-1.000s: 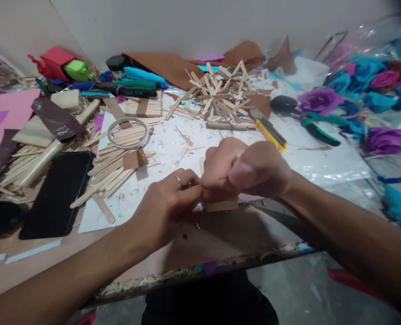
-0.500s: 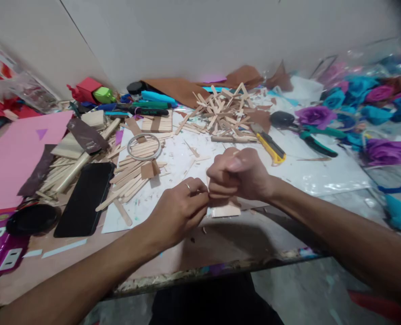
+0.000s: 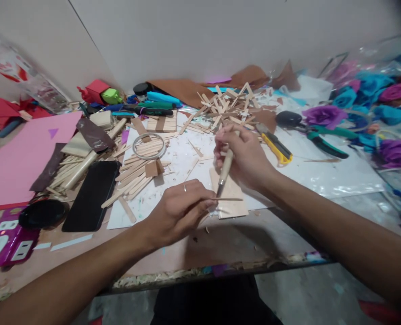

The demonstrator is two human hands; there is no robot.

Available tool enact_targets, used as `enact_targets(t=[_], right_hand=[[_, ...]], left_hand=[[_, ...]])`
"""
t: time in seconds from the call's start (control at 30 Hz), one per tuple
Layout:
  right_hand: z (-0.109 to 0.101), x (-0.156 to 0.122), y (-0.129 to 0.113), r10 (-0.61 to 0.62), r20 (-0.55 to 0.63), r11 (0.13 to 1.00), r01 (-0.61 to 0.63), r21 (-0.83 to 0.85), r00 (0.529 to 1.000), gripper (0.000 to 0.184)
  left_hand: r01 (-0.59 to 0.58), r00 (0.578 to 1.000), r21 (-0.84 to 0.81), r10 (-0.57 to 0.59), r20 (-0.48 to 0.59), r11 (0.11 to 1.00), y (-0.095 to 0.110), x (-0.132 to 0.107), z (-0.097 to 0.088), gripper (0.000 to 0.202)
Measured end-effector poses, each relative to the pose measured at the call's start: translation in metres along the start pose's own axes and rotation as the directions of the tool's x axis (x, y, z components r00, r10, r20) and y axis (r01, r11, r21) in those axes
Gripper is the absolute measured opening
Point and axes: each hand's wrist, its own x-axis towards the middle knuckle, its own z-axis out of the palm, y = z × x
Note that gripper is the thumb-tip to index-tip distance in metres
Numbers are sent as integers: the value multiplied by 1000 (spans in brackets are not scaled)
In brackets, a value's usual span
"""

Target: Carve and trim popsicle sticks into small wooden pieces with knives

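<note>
Left grip (image 3: 184, 208) in a pinch, right grip (image 3: 246, 155) higher, curled

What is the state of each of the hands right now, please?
Left hand: closed, pinching a thin wooden stick.
Right hand: closed, holding a light-handled tool.

Left fingers (image 3: 197, 197) pinch stick (image 3: 232, 199); right fingers (image 3: 225, 137) hold wood-handled tool (image 3: 226, 166).

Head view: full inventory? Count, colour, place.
tool: 1, pale-handled, centre
stick: 1, tan, centre
board: 1, pale, centre
loose sticks: many, tan, back, left
hoop: 1, grey, on loose sticks
phone: 1, black, left
disc: 1, black, left
device: 1, magenta, left
sheet: 1, pink, left
cutter: 1, yellow, right
pliers: 1, green, right
flowers: several, multicoloured, right
scraps: several, brown, back
clutter: assorted, multicoloured, back
left hand: 1, holding stick
right hand: 1, holding tool
</note>
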Motion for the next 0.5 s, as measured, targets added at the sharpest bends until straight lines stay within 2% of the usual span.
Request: enact_targets(t=[0.07, 0.13, 0.17, 0.2, 0.27, 0.33, 0.43, 0.5], right_hand=[[-7, 3, 0, -186, 22, 965, 186, -185, 982, 29], [-15, 5, -2, -366, 112, 833, 379, -403, 924, 39], [-18, 6, -4, -427, 184, 746, 460, -481, 885, 39], [-21, 6, -6, -452, 268, 666, 521, -533, 851, 41], [-24, 5, -8, -457, 422, 546, 622, -562, 783, 49], [-25, 4, -10, -448, 555, 459, 713, -530, 701, 56], [-25, 4, -11, -418, 713, 353, 823, -444, 563, 55], [-25, 3, -9, -400, 754, 339, 848, -406, 521, 53]], left_hand=[[79, 996, -161, -84, -25, 984, 0, -2, 1, 12], [211, 973, -334, -231, -21, 919, 2, -4, 3, 16], [293, 947, -431, -322, 6, 853, 3, -4, 4, 21], [360, 916, -521, -399, 40, 774, 5, -4, 5, 25], [403, 883, -634, -463, 78, 661, 8, -2, 5, 28], [411, 870, -677, -485, 91, 610, 11, 1, 5, 29], [399, 870, -717, -483, 99, 571, 13, 4, 4, 30], [393, 872, -742, -476, 112, 544, 13, 5, 3, 31]])
